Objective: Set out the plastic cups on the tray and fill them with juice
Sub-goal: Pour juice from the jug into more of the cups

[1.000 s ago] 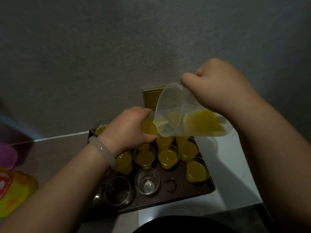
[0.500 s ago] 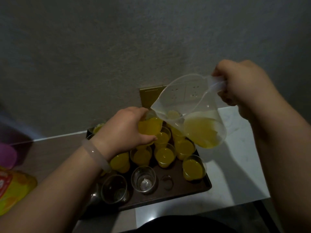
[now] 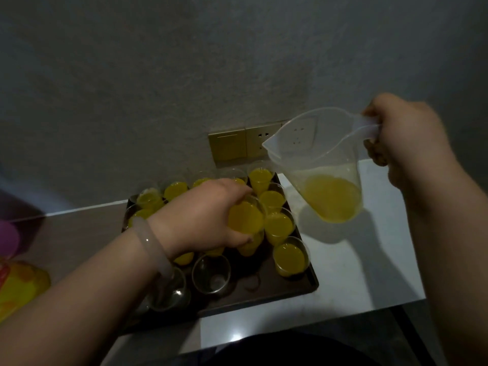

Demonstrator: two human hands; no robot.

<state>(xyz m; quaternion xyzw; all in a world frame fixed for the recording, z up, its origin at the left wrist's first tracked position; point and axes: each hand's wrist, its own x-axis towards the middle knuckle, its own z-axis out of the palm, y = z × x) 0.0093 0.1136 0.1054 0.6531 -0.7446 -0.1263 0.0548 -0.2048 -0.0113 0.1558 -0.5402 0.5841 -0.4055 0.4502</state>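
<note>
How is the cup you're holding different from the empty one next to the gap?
The juice-filled clear plastic cup holds yellow juice; the empty clear plastic cup holds none. The left hand grips the filled cup; the empty cup stands free on the dark tray. Both are clear plastic.

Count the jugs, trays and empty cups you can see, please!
Jug: 1
Tray: 1
Empty cups: 2 in plain sight; more may be hidden
Total: 4
</note>
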